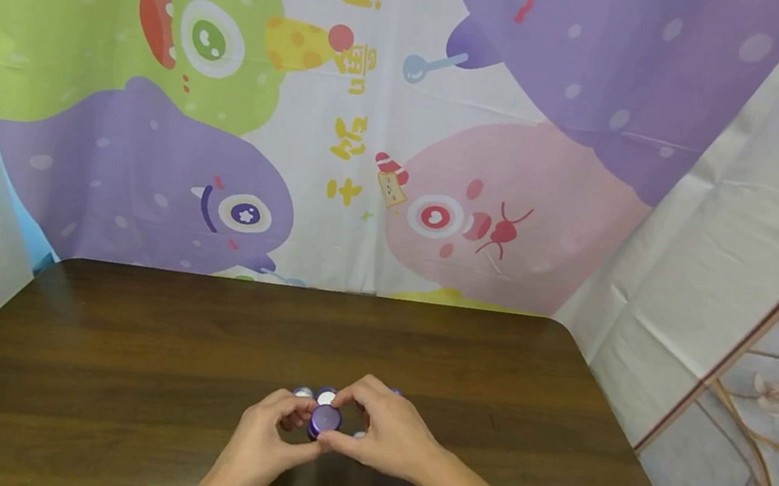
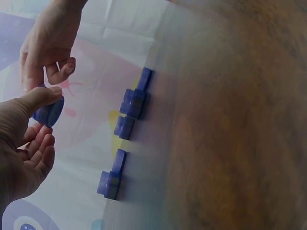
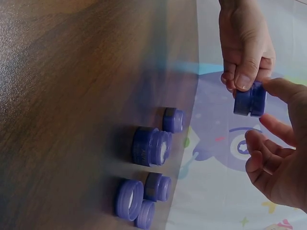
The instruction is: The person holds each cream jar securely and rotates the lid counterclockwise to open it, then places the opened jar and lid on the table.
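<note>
A small purple jar (image 3: pixel 243 103) is held upright above the table, its purple lid (image 1: pixel 326 417) on top with a thin seam between the two. My left hand (image 1: pixel 261 437) grips the jar's body between thumb and fingers. From the other side, my right hand (image 1: pixel 396 435) pinches the lid with thumb and forefinger, the other fingers loosely curled. Behind the hands stand several uncapped purple jars: a large jar (image 3: pixel 146 146), a small jar (image 3: pixel 173 120) and another small jar (image 3: pixel 158 187). A large lid (image 3: pixel 128 199) and a small lid (image 3: pixel 145 214) lie near them.
The dark wooden table (image 1: pixel 122 338) has rounded far corners. Behind it hangs a curtain (image 1: pixel 337 244) printed with cartoon monsters. At the right, past a pale cloth, is a flower-patterned panel (image 1: pixel 777 464).
</note>
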### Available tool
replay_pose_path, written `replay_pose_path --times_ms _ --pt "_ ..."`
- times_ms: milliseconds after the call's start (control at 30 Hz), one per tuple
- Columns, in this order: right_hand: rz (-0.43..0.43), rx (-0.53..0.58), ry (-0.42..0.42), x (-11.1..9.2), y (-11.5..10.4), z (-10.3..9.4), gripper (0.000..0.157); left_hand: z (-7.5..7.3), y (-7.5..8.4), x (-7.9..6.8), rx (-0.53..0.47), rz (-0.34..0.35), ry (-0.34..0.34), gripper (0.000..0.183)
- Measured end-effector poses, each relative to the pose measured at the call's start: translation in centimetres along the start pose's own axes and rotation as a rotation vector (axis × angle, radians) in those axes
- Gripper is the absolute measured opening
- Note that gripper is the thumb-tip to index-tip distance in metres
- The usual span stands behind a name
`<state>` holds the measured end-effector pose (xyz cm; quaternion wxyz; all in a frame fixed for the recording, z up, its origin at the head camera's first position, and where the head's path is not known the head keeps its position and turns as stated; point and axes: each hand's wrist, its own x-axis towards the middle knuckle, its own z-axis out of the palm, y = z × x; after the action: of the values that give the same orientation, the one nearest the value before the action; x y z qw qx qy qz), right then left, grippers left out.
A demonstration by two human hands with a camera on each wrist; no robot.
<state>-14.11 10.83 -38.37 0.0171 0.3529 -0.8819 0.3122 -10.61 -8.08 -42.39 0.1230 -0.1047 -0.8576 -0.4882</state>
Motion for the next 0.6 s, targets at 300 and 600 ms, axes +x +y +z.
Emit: replay_pose_path --times_ms 300,600 --pt "-0.016 0.011 -0.098 -0.13 -0.14 -0.17 0.041 0.25 -0.18 0.07 -0.002 0.015 0.029 0.034" --pt "-0.022 0.019 0.013 -0.01 0.19 -0.07 0.038 0.14 0.04 0.13 0.006 -0.004 0.005 0.035"
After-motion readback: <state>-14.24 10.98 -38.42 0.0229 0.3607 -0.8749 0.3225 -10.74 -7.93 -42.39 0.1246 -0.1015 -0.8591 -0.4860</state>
